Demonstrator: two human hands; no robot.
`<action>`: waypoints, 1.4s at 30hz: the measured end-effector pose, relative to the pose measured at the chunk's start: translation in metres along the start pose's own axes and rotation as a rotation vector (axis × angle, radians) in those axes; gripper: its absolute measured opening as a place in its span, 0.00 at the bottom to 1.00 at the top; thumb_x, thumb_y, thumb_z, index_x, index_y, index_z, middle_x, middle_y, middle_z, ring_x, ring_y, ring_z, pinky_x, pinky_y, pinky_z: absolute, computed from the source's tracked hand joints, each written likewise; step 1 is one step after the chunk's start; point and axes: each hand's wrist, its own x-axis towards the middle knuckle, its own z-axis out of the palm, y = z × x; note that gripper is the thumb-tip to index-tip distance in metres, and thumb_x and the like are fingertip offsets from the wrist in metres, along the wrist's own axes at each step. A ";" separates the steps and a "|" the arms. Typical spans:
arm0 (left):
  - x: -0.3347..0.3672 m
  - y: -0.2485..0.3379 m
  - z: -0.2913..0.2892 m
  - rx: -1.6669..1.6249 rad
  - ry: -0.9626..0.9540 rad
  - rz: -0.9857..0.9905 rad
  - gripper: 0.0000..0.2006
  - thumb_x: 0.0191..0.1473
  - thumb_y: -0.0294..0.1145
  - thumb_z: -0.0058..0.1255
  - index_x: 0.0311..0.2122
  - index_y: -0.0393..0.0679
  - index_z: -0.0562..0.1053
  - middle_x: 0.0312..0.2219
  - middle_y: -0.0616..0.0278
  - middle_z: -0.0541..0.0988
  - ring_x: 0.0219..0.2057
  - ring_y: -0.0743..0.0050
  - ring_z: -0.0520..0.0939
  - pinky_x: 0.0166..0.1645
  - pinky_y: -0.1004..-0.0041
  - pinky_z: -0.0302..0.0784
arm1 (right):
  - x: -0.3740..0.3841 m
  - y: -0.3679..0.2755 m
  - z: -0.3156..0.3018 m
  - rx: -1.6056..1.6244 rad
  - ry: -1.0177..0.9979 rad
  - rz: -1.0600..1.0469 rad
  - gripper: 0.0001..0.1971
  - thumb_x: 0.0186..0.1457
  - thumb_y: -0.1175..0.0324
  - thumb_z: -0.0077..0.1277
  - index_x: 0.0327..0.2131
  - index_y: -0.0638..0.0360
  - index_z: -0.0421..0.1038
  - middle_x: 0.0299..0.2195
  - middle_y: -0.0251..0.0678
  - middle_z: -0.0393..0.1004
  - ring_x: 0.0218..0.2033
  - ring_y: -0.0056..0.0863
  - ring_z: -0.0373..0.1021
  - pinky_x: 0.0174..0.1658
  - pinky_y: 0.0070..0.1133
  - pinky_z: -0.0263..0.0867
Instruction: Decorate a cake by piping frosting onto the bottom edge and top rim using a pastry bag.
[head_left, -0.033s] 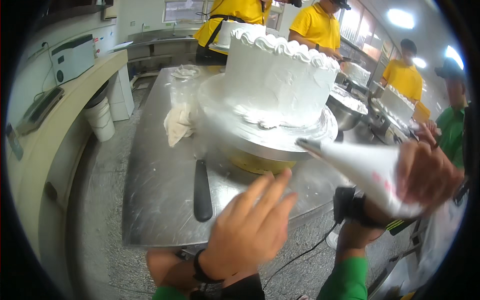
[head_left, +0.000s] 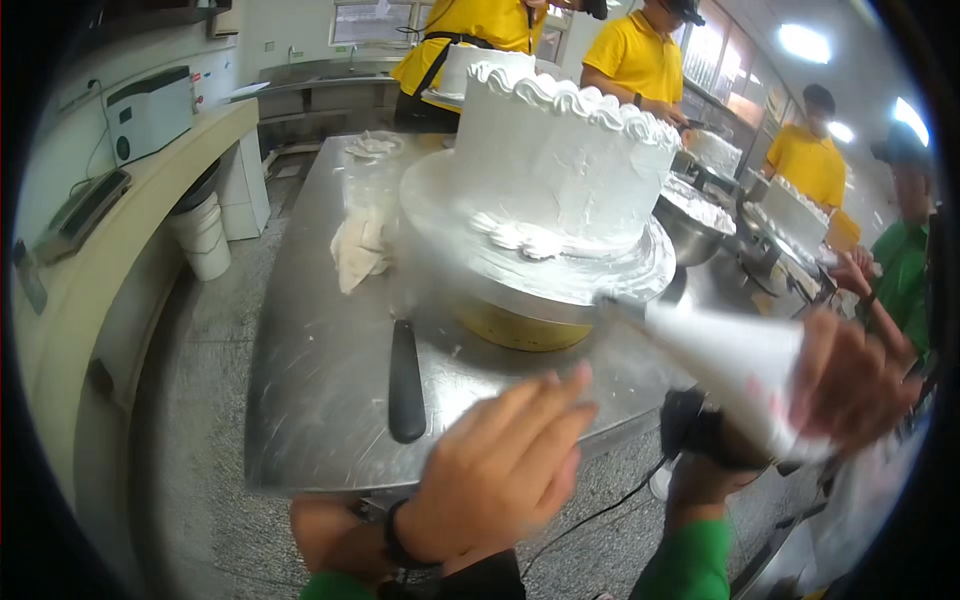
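Scratched steel forms the surface (head_left: 310,400) beneath our hands, held apart: our right hand (head_left: 850,380) is wrapped around a white piping bag (head_left: 735,350), its blurred tip near the turntable (head_left: 525,330), though we cannot tell whether they touch, while our left hand (head_left: 500,465) holds nothing, fingers extended just in front. On that turntable stands our tall white cake (head_left: 560,165), with piped cream (head_left: 590,102) along its top edge. Farther out we see a black handle (head_left: 406,380), a crumpled cloth (head_left: 358,252), a metal bowl (head_left: 690,241) and co-workers in yellow shirts (head_left: 633,60).
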 end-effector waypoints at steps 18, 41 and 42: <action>-0.035 0.040 0.035 -1.299 0.257 -0.115 0.18 0.55 0.41 0.53 0.40 0.34 0.72 0.33 0.52 0.77 0.33 0.66 0.76 0.36 0.69 0.71 | -0.112 -0.038 0.089 0.245 0.332 0.092 0.21 0.57 0.43 0.44 0.34 0.53 0.64 0.33 0.30 0.69 0.45 0.32 0.66 0.63 0.45 0.44; -0.002 0.036 0.025 -0.648 0.153 0.045 0.24 0.54 0.47 0.52 0.45 0.33 0.72 0.33 0.52 0.76 0.34 0.62 0.76 0.40 0.69 0.71 | -0.074 -0.043 0.071 0.414 0.835 0.286 0.33 0.64 0.43 0.11 0.19 0.52 0.60 0.16 0.32 0.64 0.24 0.35 0.66 0.41 0.43 0.65; 0.000 0.036 0.025 -0.651 0.153 0.044 0.24 0.54 0.47 0.52 0.45 0.33 0.72 0.33 0.52 0.76 0.34 0.62 0.76 0.40 0.69 0.71 | -0.068 -0.042 0.064 0.410 0.835 0.287 0.33 0.64 0.43 0.11 0.19 0.52 0.60 0.16 0.32 0.64 0.24 0.35 0.66 0.41 0.43 0.65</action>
